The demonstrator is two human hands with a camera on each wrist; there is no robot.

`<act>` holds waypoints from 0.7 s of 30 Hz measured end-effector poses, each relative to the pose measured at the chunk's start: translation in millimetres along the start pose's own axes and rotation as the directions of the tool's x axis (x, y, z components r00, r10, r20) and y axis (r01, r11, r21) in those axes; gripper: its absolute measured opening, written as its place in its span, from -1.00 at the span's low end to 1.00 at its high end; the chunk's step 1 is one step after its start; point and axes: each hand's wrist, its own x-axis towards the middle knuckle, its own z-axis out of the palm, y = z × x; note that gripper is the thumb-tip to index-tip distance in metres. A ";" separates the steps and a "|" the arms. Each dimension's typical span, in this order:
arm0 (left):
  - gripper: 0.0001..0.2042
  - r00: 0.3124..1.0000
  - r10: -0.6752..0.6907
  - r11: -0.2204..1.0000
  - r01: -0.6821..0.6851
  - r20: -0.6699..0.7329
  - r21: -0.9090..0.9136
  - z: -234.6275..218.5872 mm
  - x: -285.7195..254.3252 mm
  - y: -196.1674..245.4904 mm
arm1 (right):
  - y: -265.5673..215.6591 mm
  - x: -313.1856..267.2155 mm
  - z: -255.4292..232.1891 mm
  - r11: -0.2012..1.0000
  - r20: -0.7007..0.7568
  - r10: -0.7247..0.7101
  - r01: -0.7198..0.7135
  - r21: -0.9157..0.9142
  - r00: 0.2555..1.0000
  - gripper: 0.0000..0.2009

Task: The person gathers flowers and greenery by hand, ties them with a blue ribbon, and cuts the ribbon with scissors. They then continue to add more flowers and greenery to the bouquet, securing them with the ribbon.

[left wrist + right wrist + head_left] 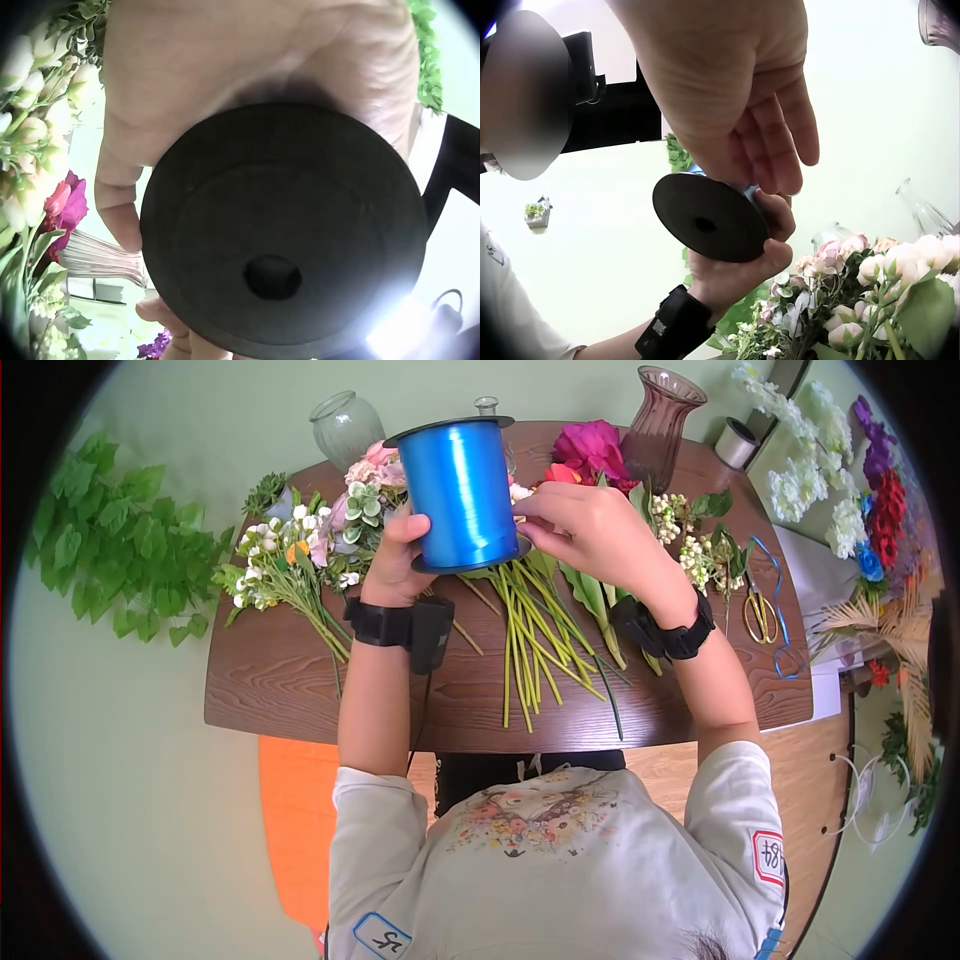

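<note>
My left hand (393,568) grips a large spool of shiny blue ribbon (455,490), held upright above the table. The thumb lies across the near side of the blue winding. In the left wrist view, the spool's black end disc (202,225) with a round hole fills the middle. My right hand (605,530) is at the spool's right side, fingers bent and fingertips right at the winding. From the right wrist view, its fingers (769,142) reach down over the spool's edge; I cannot tell whether they pinch the ribbon's end.
Artificial flowers (300,550) and green stems (540,650) lie across the brown table (270,680). Behind stand a clear glass vase (345,430) and a purplish glass vase (662,425). To the right are gold-handled scissors (760,618), a loose blue ribbon piece (778,575) and a silvery spool (736,444).
</note>
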 end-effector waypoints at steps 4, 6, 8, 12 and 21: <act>-0.29 0.990 0.027 0.998 -0.020 -0.138 0.055 -12.1 -3.8 -5.7 | 1.0 -1.3 2.3 1.000 -0.020 -0.008 0.008 -0.023 1.000 -0.87; -0.31 0.984 0.028 0.997 -0.014 -0.177 0.078 -10.6 -5.1 -5.1 | 0.2 -1.5 1.6 1.000 -0.022 -0.010 0.010 -0.019 1.000 -0.87; -0.32 0.978 0.009 0.997 0.007 -0.208 0.077 -8.1 -6.4 -4.1 | -1.0 -1.5 -0.3 1.000 -0.023 -0.011 0.011 -0.015 1.000 -0.88; -0.31 0.976 -0.010 0.995 0.031 -0.216 0.095 -8.6 -8.4 -3.9 | 0.7 -2.1 -0.1 0.999 0.031 0.000 0.001 -0.040 1.000 -0.90; -0.28 0.989 0.014 0.997 -0.002 -0.150 0.082 -12.2 -3.5 -7.5 | -1.5 -1.5 -3.8 0.991 0.013 -0.006 0.007 -0.132 1.000 -0.90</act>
